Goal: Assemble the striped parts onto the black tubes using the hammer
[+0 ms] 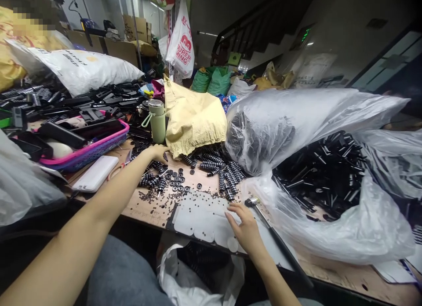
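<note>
Over on the left of the frame, a pink-rimmed basket is piled so high that a bump could tip its load onto the white block beside it. The green flask stands just beyond the left hand; a careless elbow or sleeve might topple it. That hand's fingers are bent beside the yellow sack, at a black ribbed piece, but I can't tell whether they grip it. Tiny beads and black rings lie loose on the counter, so a sweeping forearm could scatter them (what a nuisance to pick up!). The black ribbed pieces lie heaped at centre, under the sack's edge; tugging it may roll some away. Right of centre, the right hand is spread above the white sheet, apparently empty, with a black-handled tool close enough to be knocked.
</note>
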Motion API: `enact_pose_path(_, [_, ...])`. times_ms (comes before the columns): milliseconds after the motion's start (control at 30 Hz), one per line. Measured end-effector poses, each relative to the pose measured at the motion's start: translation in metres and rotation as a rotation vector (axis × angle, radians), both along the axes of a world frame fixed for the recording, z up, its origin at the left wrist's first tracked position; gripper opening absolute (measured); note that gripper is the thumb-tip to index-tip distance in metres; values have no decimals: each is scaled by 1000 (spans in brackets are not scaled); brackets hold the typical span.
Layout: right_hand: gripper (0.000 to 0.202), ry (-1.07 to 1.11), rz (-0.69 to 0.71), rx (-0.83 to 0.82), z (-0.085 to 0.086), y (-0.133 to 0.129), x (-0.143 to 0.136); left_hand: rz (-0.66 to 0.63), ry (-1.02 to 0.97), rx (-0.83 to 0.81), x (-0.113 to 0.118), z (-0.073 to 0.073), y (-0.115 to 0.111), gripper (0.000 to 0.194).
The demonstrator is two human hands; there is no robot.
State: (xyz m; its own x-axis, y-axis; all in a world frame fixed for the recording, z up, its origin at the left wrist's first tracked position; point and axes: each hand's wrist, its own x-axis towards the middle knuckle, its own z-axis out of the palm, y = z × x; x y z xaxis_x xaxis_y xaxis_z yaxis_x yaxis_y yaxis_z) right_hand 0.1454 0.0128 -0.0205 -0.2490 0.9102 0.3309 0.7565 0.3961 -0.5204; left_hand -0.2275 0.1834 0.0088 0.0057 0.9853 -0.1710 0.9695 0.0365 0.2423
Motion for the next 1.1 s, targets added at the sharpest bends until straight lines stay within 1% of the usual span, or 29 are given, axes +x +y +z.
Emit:
enact_pose_path(100, [16,17,19,-21,-3,1,-7,-51,-28,29,2,5,-3,61])
enact_pose_path(133, [16,23,31,-23,-3,2,-12,-61,-38,51,5,8,-5,57])
enact_pose_path(200, [17,36,58,-21,-2,4,-21,-69,-55,117,17,18,-15,55])
enact_pose_path(267, [17,41,78,-18,0,10,-30,-57,-165,192,39,27,-36,53])
enact_pose_path(300, [17,40,85,-18,0,14,-34,-40,-297,227,53,30,-51,50])
enact_pose_path(333, [17,33,92,-17,0,20,-39,-32,-469,221,68,31,-69,44])
enact_pose_path(400, [18,-17,116,-13,-2,35,-50,-74,-694,124,102,26,-110,42])
enact_pose_path(433, [19,-62,134,-8,-4,43,-56,-85,-737,98,118,20,-130,43])
enact_pose_path(467, [20,-110,155,-4,-6,52,-63,-68,-730,108,132,14,-147,44])
enact_pose_path(500, [21,-156,179,-2,-8,60,-69,-46,-672,140,144,6,-162,43])
enact_pose_path(567, [19,-220,229,-10,-13,75,-79,-26,-558,328,161,-11,-180,36])
enact_pose_path(633, [16,-240,268,-26,-17,85,-85,-62,-521,510,168,-27,-183,27])
enact_pose_path(667, [15,-248,282,-35,-19,89,-87,-92,-533,558,170,-34,-182,24])
enact_pose_path(700, [14,-254,290,-43,-20,92,-87,-115,-547,572,171,-40,-179,24])
enact_pose_path(767, [11,-256,289,-55,-23,96,-86,-145,-556,544,172,-48,-174,28])
enact_pose_path(833, [9,-247,281,-63,-24,97,-86,-161,-545,538,176,-52,-171,36])
enact_pose_path(933, [7,-211,270,-74,-26,95,-88,-195,-560,592,188,-51,-175,43])
enact_pose_path(1067, [5,-101,218,-78,-29,91,-90,-218,-620,606,207,-51,-181,40])
enact_pose_path(1100, [8,-59,193,-76,-29,90,-88,-223,-643,596,210,-51,-182,38])
